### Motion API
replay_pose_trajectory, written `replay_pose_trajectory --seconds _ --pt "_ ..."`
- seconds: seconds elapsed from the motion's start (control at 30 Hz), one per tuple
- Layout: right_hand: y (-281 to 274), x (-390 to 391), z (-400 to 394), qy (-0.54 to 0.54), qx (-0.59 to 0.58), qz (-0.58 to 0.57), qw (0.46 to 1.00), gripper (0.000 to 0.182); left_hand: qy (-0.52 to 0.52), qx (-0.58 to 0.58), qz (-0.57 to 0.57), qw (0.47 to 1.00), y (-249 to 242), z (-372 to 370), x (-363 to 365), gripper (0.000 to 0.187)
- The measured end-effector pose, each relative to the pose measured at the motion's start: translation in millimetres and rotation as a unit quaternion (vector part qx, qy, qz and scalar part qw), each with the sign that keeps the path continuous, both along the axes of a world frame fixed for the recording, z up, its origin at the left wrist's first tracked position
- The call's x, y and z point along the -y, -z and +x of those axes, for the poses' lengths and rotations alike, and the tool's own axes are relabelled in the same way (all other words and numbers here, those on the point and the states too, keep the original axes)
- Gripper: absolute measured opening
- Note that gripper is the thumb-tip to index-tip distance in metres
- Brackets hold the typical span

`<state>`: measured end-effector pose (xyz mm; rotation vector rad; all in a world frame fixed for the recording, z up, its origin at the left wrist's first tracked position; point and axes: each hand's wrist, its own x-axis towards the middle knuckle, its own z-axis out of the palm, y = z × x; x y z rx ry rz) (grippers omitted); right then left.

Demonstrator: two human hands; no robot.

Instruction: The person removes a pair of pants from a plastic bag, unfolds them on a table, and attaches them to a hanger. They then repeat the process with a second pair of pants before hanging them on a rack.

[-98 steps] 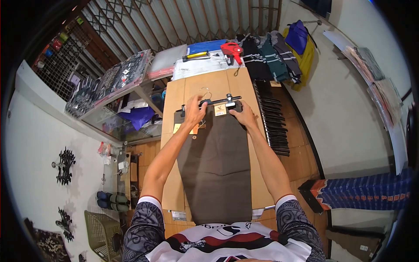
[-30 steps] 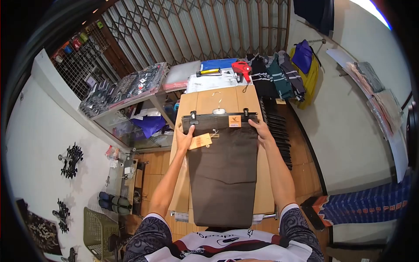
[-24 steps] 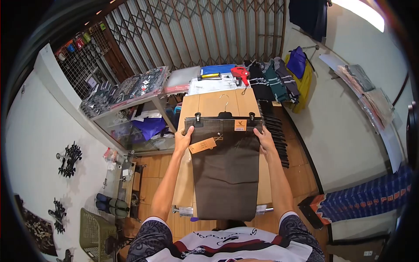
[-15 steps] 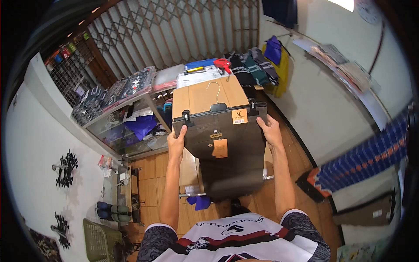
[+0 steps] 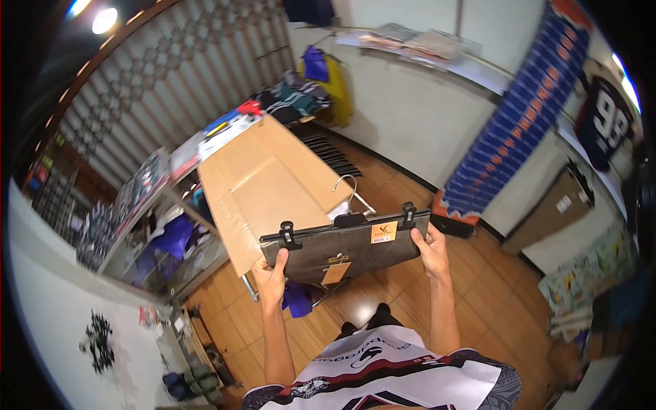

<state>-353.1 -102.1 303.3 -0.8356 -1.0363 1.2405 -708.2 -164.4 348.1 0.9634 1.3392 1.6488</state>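
Dark grey-brown trousers point(image 5: 311, 265) hang from a black clip hanger point(image 5: 350, 220) with a metal hook, held out in front of my body. Their waistband carries an orange label, and a brown tag point(image 5: 336, 273) dangles from the front. My left hand point(image 5: 271, 277) is closed on the left end of the waistband, thumb in front, just below a hanger clip. At the opposite end my right hand point(image 5: 432, 251) grips the waistband the same way. The lower legs of the trousers are foreshortened or hidden below the waist part.
Beyond the trousers stands a cardboard-topped table point(image 5: 263, 174). A glass display case point(image 5: 160, 232) with folded clothes is at left. Against the right wall leans a tall blue patterned roll point(image 5: 509, 113), near hanging brown trousers point(image 5: 553, 208). A wall shelf point(image 5: 437, 61) holds folded garments.
My view has swung to the right, bringing more of the right wall and hanging clothes into sight. Both hands still hold the trousers, which are now tilted and seen more from above.
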Motion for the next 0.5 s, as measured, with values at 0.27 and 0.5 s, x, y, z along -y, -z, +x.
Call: replay_pose_trajectory --seconds 0.27,0.5 --pt "21 145 157 0.222 -0.021 -0.047 0.974 0.024 0.187 -0.017 0.018 0.982 16 170 -8 0.023" --pt "34 265 305 0.385 -0.038 -0.075 0.919 0.023 0.34 -0.025 -0.004 0.94 32 370 10 0.022"
